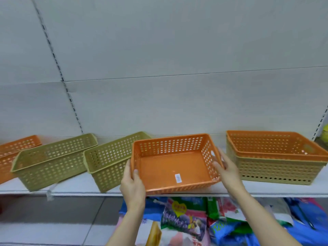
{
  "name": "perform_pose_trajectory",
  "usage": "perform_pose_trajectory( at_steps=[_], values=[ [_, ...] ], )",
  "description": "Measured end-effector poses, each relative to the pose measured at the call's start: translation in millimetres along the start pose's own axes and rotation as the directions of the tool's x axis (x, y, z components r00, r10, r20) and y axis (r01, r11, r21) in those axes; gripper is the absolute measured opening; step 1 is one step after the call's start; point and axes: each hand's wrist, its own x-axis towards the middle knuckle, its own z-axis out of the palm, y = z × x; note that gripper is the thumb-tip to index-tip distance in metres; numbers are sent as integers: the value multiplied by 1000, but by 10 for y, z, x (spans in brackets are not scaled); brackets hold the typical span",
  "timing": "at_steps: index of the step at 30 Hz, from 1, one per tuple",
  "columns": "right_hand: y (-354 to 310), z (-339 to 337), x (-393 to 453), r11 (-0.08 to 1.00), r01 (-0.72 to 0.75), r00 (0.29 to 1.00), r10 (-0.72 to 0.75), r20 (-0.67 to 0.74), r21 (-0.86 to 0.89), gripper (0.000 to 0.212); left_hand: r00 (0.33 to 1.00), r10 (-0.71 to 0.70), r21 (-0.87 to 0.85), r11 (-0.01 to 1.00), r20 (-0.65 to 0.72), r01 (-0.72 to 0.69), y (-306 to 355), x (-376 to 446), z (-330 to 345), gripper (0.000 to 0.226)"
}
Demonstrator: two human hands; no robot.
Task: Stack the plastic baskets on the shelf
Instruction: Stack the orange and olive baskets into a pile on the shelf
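Head view: my left hand (132, 186) and right hand (228, 172) grasp the orange basket (174, 163); misaligned nesting onto the stack (276, 157) risks jamming.

Two hands on an orange basket at the shelf edge

Left hand (132, 183) and right hand (228, 172) grip the tilted orange basket (174, 162) at centre frame above the white shelf (74, 189); two green baskets (53, 162) sit left.
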Motion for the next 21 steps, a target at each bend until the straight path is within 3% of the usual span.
perform_pose_trajectory(
  at_steps=[3, 6, 9, 12, 15, 17, 19, 21],
  values=[
    [-76, -1, -194, 966, -43, 998, 32, 50, 253, 64, 1000, 7, -104, 995, 20, -5, -31, 45, -118, 45],
    [-209, 34, -305, 938, 17, 998, 7, -69, 346, 85, 996, 56, -140, 989, 73, -46, 23, 30, -188, 45],
    [-342, 69, -318, 908, 64, 973, 36, -229, 414, 50, 992, 124, -40, 992, 20, -123, 150, 163, -338, 40],
    [-410, 67, -375, 907, 71, 963, 45, -265, 415, 51, 970, 167, 130, 981, -179, -145, 85, 715, -645, 44],
    [-451, 81, -485, 912, 85, 954, 42, -298, 402, 38, 979, -17, 287, 955, -202, 76, -124, 1392, -918, 62],
    [-488, 83, -547, 908, 93, 951, 41, -308, 408, 62, 978, -202, 354, 912, -51, 207, -336, 1678, -961, 68],
    [-525, 94, -572, 909, 92, 941, 53, -334, 406, 81, 950, -306, 329, 904, 58, 271, -595, 1873, -935, 54],
    [-561, 114, -576, 905, 108, 932, 51, -358, 411, 73, 955, -293, 366, 895, 48, 256, -717, 1936, -872, 31]
  ],
)
